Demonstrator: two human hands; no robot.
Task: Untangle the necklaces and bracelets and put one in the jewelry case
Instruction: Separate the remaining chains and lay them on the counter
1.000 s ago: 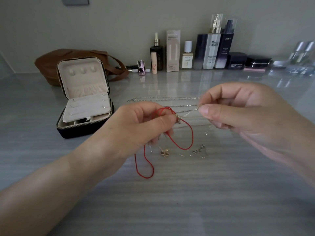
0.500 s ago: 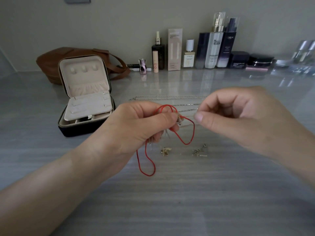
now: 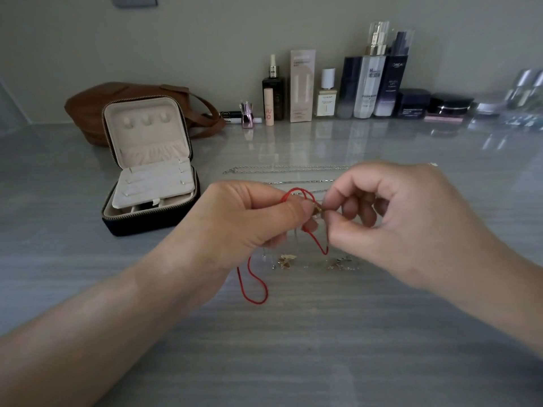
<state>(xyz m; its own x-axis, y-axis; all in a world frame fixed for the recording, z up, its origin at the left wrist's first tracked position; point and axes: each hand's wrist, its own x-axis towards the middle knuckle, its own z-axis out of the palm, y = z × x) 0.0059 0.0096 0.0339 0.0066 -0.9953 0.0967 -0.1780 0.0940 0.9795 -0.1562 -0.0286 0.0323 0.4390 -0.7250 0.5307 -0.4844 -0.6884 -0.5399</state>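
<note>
Our fingertips (image 3: 302, 210) meet at the knot. The left hand (image 3: 252, 221) pinches the red cord bracelet (image 3: 260, 290) between thumb and forefinger with its other fingers curled under. The right hand (image 3: 411, 227) pinches the small gold charm (image 3: 317, 209) right against them — whether a fine chain lies in that pinch too is too small to tell. A second ago the right hand was drawing a thin strand out to the right, then it hung apart; it has since come back in to the tangle. We read that as a fresh grip, not a finish: the cord looks still caught, and nothing is in the case yet. The cord's loose loop hangs below the left hand toward the tabletop (image 3: 293, 353), near a gold pendant (image 3: 286, 259) and some silver bits (image 3: 342, 264). Just beyond our hands, the silver chains (image 3: 282, 169) lie stretched left to right. The jewelry case (image 3: 152, 186) stands open at the far left, well apart, with a stretch of tabletop between — room to carry a piece over. A brown bag (image 3: 85, 113) sits behind it, and bottles (image 3: 368, 86) line the far wall, well away from our pulls.
</note>
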